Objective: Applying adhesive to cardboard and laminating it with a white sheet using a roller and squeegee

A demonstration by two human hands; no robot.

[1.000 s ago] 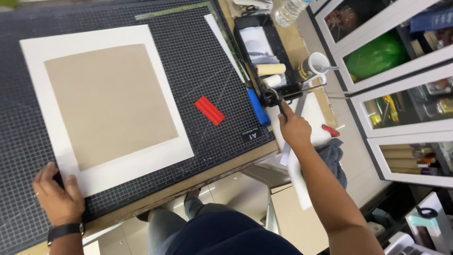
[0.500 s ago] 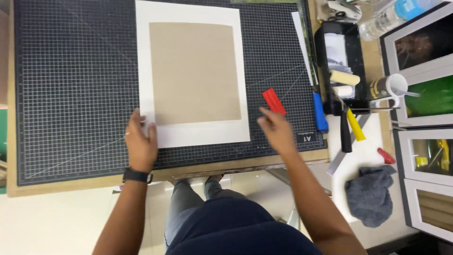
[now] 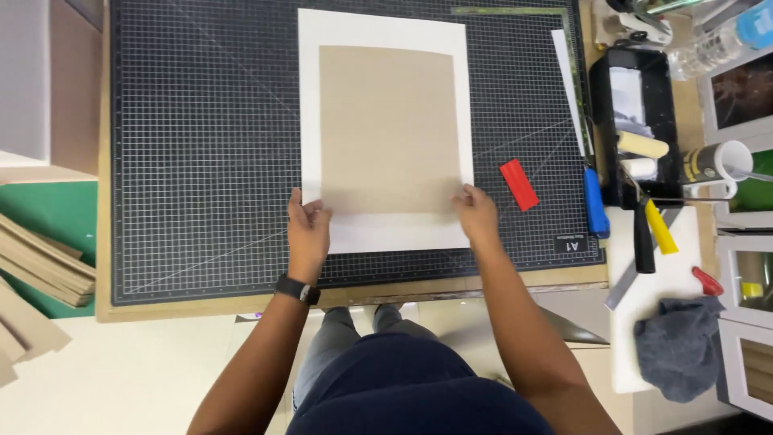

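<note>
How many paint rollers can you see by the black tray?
2. One cream roller lies across the black tray, and a smaller white roller sits just below it. The tray's clutter may hide others.

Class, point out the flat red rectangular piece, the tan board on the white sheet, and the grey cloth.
flat red rectangular piece (image 3: 518,184), head view, its middle
tan board (image 3: 386,129), head view, centre
grey cloth (image 3: 680,346), head view, middle fold

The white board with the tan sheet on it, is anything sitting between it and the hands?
Nothing visible. The left hand and right hand both rest directly on the near edge of the white board with the tan sheet. The small red rectangular block lies off to the right, apart.
</note>
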